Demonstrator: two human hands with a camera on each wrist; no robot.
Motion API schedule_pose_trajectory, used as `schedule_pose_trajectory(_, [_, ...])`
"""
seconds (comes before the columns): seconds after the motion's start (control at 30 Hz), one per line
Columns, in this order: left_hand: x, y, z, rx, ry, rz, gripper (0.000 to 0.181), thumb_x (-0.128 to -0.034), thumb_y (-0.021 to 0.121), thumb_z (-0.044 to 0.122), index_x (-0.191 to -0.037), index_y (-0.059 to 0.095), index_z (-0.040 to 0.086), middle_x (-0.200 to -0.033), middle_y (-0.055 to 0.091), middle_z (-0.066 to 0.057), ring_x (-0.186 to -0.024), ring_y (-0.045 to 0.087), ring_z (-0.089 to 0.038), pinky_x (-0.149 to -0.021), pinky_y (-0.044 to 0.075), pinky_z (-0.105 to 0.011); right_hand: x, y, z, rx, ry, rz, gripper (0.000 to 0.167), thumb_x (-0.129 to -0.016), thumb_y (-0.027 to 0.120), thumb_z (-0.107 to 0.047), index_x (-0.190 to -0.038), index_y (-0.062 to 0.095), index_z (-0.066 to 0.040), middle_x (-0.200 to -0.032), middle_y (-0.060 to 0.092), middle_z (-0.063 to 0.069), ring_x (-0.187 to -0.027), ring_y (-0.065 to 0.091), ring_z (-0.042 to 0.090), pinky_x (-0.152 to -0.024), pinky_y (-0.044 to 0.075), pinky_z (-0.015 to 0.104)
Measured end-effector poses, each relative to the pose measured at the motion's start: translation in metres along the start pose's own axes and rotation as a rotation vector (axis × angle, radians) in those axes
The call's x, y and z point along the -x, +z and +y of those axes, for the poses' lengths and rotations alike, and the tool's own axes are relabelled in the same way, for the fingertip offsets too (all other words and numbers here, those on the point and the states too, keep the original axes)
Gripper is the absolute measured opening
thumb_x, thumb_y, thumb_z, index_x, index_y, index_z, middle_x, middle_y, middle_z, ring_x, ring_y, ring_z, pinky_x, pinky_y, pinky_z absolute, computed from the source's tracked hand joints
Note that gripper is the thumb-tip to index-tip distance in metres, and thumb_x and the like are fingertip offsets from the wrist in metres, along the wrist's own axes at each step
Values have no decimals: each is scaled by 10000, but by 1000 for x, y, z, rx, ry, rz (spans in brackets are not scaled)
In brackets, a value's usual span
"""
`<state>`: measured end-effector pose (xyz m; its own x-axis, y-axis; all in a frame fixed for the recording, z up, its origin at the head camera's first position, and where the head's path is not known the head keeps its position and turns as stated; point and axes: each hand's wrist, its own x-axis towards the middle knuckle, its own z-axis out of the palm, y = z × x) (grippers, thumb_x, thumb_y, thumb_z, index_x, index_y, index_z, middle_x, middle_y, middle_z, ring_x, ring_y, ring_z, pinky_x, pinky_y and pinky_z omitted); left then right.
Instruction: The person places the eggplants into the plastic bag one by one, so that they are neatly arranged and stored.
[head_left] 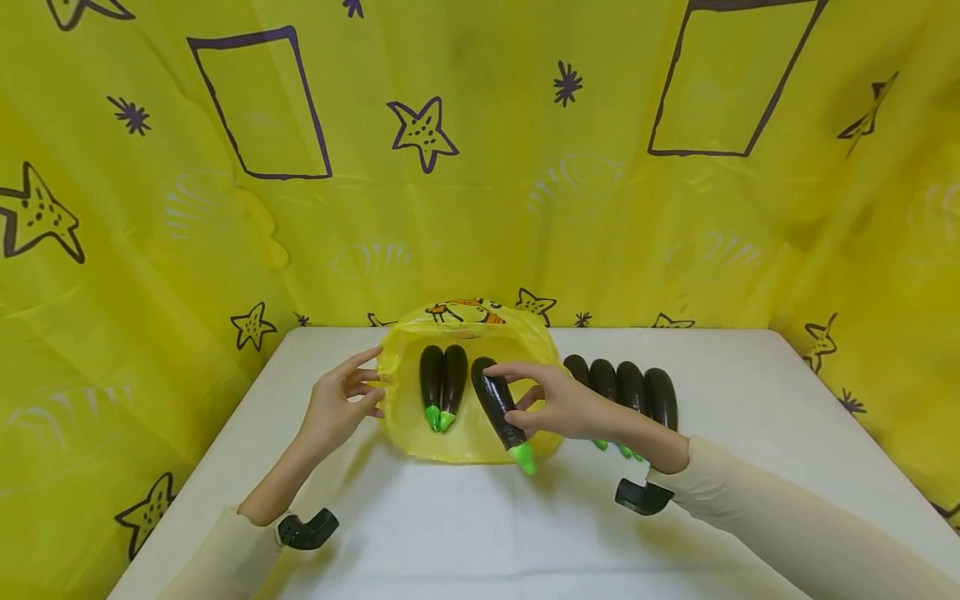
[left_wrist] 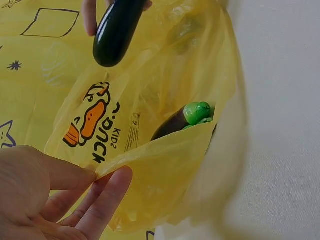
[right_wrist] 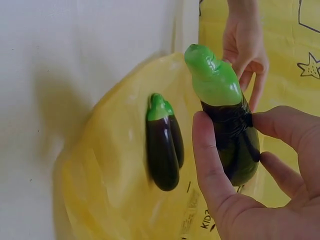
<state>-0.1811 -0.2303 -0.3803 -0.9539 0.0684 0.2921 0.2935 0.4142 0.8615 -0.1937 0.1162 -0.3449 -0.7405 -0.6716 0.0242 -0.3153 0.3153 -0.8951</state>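
Note:
A yellow plastic bag [head_left: 468, 446] lies with its mouth spread open on the table. My left hand [head_left: 337, 408] pinches the left edge of that mouth between thumb and fingers, as the left wrist view also shows. Inside the bag, two dark eggplants [head_left: 431, 375] with green stem ends lie side by side. Another eggplant [head_left: 495, 398] is in my right hand [head_left: 566, 402], which grips it between thumb and fingers over the right part of the bag opening. Its green end [right_wrist: 212, 75] points toward me, tilted to the right.
Several more eggplants [head_left: 660, 398] lie in a row to the right of the bag, partly hidden by my right forearm. The white table [head_left: 450, 533] runs back to a yellow curtain [head_left: 487, 208] with printed stars, which also hangs along both sides.

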Motion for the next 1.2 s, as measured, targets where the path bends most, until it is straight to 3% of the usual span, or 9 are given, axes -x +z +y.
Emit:
schedule_pose_trajectory(0.33, [0,1,2,-18,-25,5,656,-890,683,-150,-1493,528,57,-1140,706,-242,-903,708,-333,-677,662,-431,-26,14,14,23,-1,43,607,-941,695,-5,-1510,506,-99,-1474,446,280,-821,733,205,-716,659,436])
schedule_pose_trajectory(0.57, [1,1,3,-21,-21,15,643,-887,688,-150,-1480,545,54,-1124,707,-239,-903,707,-339,-673,661,-435,-41,19,21,46,38,106,612,-950,696,-26,-1519,494,-127,-1488,447,259,-735,729,190,-692,628,529])
schedule_pose_trajectory(0.8, [1,0,2,-19,-6,14,637,-885,690,-152,-1474,547,45,-1114,706,-238,-893,713,-329,-668,660,-440,-56,21,29,26,105,170,617,-951,701,-36,-1522,490,-139,-1499,447,241,-695,709,201,-725,634,526])
schedule_pose_trajectory(1.07, [1,0,4,-11,-24,14,649,-881,694,-155,-1479,543,48,-1118,705,-241,-899,712,-340,-666,661,-430,-70,24,38,44,173,253,618,-949,703,-48,-1522,487,-131,-1519,416,264,-662,693,331,-623,608,368])
schedule_pose_trajectory(1.2, [2,-1,3,-18,-27,11,644,-889,694,-145,-1482,542,54,-1122,707,-237,-901,713,-330,-665,663,-405,-77,27,42,49,226,296,628,-944,718,-57,-1522,490,-146,-1536,401,251,-627,658,308,-596,586,311])
